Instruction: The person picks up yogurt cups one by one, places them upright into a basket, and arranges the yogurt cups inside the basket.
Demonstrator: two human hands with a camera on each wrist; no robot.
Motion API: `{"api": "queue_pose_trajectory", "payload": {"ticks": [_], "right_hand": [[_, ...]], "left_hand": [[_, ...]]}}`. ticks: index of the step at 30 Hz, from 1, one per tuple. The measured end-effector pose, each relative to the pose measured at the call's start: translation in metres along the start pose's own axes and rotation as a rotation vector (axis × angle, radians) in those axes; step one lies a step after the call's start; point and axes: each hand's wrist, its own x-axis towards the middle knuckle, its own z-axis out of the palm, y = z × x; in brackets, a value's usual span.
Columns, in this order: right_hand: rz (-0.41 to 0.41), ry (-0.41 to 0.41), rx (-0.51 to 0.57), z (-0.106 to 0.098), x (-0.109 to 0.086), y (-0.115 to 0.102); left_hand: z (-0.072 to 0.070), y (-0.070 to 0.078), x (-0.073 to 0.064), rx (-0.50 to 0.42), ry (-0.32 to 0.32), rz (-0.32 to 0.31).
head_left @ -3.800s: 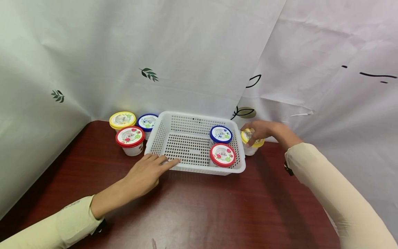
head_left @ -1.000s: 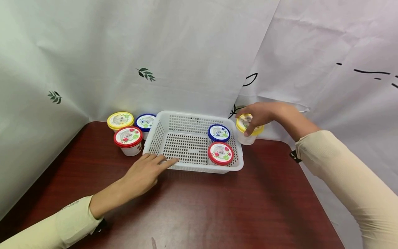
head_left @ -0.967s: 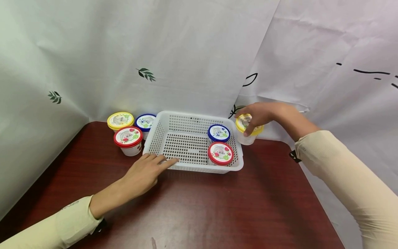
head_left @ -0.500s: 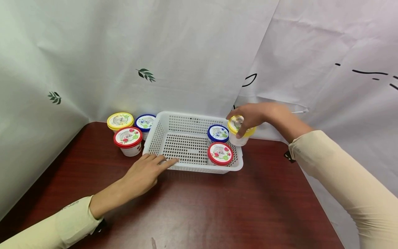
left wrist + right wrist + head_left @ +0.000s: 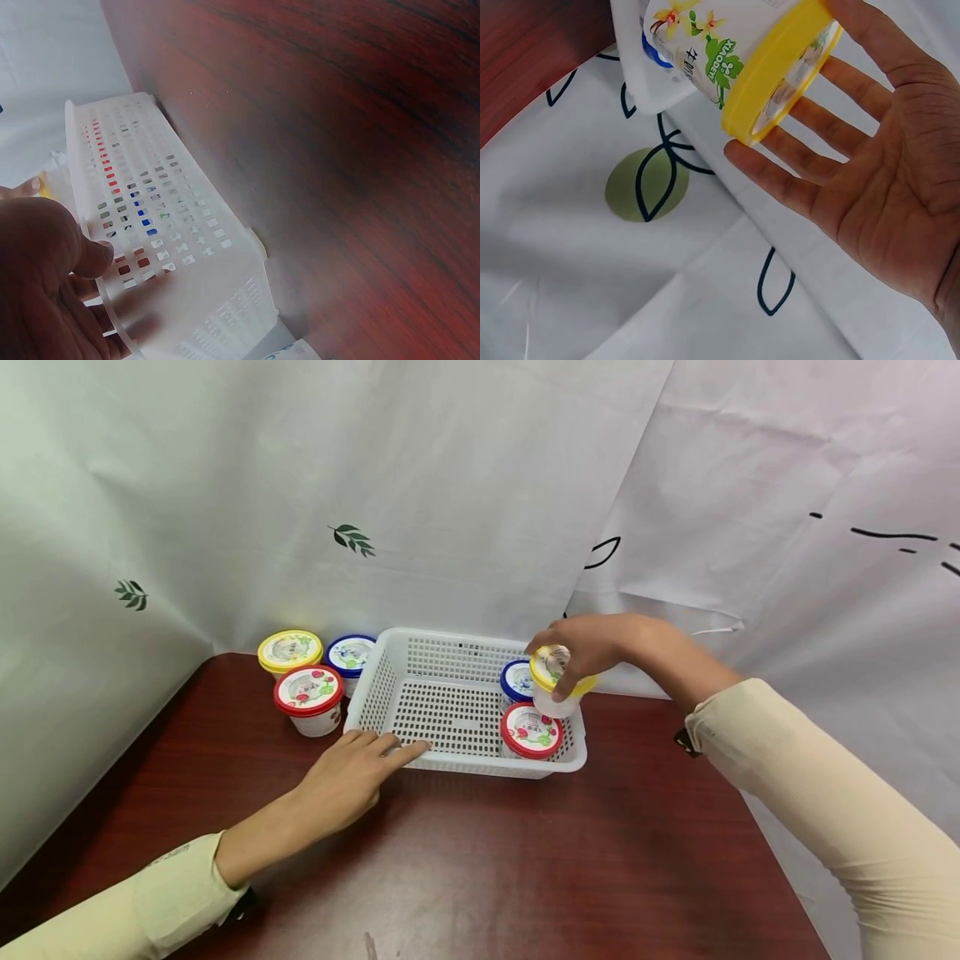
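Note:
My right hand (image 5: 592, 643) grips a small tub with a yellow lid (image 5: 555, 700) by its rim, over the right end of a white perforated plastic basket (image 5: 472, 767). In the right wrist view, the tub (image 5: 712, 60) is tilted, with flowers and a green leaf printed on its side. Inside the basket's right end stand a blue-lidded tub (image 5: 514, 682), partly hidden by the held tub, and a red-lidded tub (image 5: 529, 732). My left hand (image 5: 345, 781) holds the basket's front left rim. The left wrist view shows its thumb (image 5: 96, 259) at the rim and fingers behind the wall.
Left of the basket, a yellow-lidded tub (image 5: 290, 650), a red-lidded tub (image 5: 308, 689) and a blue-lidded tub (image 5: 350, 653) stand close together. A pale, leaf-printed sheet (image 5: 465, 510) hangs behind the dark red table (image 5: 480, 868).
The right hand has lifted the yellow-lidded tub off the table right of the basket and carried it left over the basket's right end. The left hand keeps its place on the rim.

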Motion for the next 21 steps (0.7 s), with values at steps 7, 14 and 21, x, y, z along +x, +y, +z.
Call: {"api": "queue_pose_trajectory", "payload": {"ticks": [7,14,21], "right_hand": [[-0.025,0.001,-0.012,0.000,0.002,-0.010],[-0.060,-0.006,-0.016,0.001,0.006,-0.017],[-0.104,0.007,-0.011,0.000,0.008,-0.024]], "left_hand": [[0.001,-0.001,0.000,0.006,0.008,0.003],[0.000,0.000,0.000,0.005,0.001,0.002],[0.001,0.000,0.000,0.007,0.000,0.004]]}}
